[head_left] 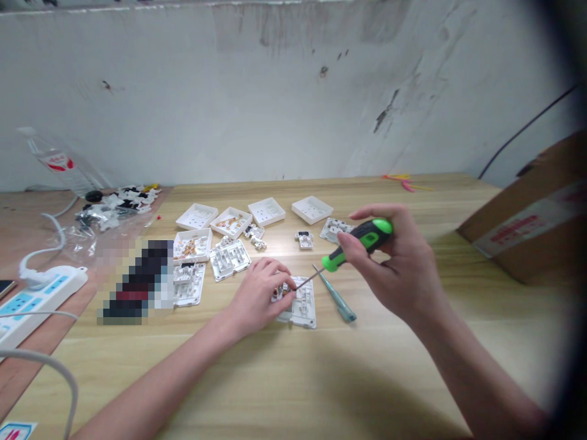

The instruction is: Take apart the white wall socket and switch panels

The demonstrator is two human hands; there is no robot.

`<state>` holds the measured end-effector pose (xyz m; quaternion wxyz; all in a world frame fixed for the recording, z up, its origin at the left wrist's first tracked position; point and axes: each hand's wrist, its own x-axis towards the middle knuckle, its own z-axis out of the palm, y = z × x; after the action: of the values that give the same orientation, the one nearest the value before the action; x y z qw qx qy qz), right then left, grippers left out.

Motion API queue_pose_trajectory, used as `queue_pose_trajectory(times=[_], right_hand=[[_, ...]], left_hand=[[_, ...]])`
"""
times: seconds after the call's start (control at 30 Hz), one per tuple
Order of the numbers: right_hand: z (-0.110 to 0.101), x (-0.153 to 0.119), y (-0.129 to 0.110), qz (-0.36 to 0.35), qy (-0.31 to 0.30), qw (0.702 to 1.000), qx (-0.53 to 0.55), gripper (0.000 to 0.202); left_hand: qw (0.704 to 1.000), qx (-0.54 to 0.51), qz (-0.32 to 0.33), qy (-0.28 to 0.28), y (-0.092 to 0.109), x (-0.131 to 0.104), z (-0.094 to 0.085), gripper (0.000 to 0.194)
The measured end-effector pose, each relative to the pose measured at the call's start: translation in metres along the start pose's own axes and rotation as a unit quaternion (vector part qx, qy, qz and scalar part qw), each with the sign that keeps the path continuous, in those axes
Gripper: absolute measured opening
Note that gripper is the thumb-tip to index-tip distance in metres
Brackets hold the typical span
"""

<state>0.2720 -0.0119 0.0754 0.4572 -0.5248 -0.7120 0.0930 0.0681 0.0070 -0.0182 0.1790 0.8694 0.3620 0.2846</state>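
My right hand [403, 269] grips a green-and-black screwdriver [362, 242], its shaft slanting down to the left. The tip reaches a white socket back plate [304, 304] lying on the table. My left hand [261, 290] is closed on the plate's left side, thumb and fingers around a small part with brass-coloured metal; the fingers partly hide it. Just right of the plate lies a slim translucent teal screwdriver [338, 296]. Behind it are a small white-and-black switch module [304, 239] and another white plate [334, 230].
White covers [266, 211] and trays of brass parts [192, 245] stand behind, with more back plates [230, 259] at left. A power strip [41, 299], a bottle [62, 162] and a plastic bag of parts [114, 211] are far left. A cardboard box [532, 214] stands right.
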Motion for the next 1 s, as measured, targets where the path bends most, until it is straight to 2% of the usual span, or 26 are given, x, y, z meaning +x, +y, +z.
queue_pose_trajectory(times=[0.13, 0.27, 0.43, 0.53, 0.6, 0.67, 0.77, 0.87, 0.93, 1.0], right_hand=[[-0.005, 0.021, -0.028, -0.095, -0.082, 0.981, -0.147, 0.008], [-0.003, 0.037, -0.043, -0.164, -0.133, 0.953, -0.217, 0.004], [-0.004, 0.037, -0.036, -0.155, -0.143, 0.959, -0.192, 0.006], [-0.007, 0.036, -0.035, -0.168, -0.144, 0.950, -0.219, 0.020], [-0.010, 0.037, -0.038, -0.167, -0.171, 0.943, -0.233, 0.024], [-0.012, 0.040, -0.041, -0.155, -0.210, 0.941, -0.215, 0.018], [-0.017, 0.044, -0.039, -0.139, -0.269, 0.945, -0.124, 0.006], [-0.023, 0.048, -0.032, -0.136, -0.337, 0.930, -0.053, 0.003], [-0.024, 0.050, -0.029, -0.137, -0.339, 0.928, -0.067, 0.002], [-0.024, 0.052, -0.028, -0.134, -0.314, 0.935, -0.100, 0.010]], left_hand=[[1.000, 0.003, 0.003, -0.010, 0.000, -0.002, -0.002, 0.006], [0.999, -0.003, 0.027, -0.030, -0.002, -0.006, -0.007, 0.027], [0.999, 0.003, 0.039, -0.036, -0.005, -0.009, -0.006, 0.031], [0.999, 0.000, 0.035, -0.041, -0.005, -0.009, -0.005, 0.031], [0.999, -0.003, 0.031, -0.043, -0.006, -0.008, -0.004, 0.033], [0.999, -0.006, 0.030, -0.045, -0.006, -0.008, -0.003, 0.034], [0.999, -0.011, 0.032, -0.042, -0.007, -0.009, -0.003, 0.038], [0.998, -0.024, 0.034, -0.047, -0.008, -0.009, -0.002, 0.038], [0.998, -0.033, 0.036, -0.051, -0.008, -0.009, -0.002, 0.039], [0.997, -0.038, 0.035, -0.049, -0.008, -0.009, -0.002, 0.040]])
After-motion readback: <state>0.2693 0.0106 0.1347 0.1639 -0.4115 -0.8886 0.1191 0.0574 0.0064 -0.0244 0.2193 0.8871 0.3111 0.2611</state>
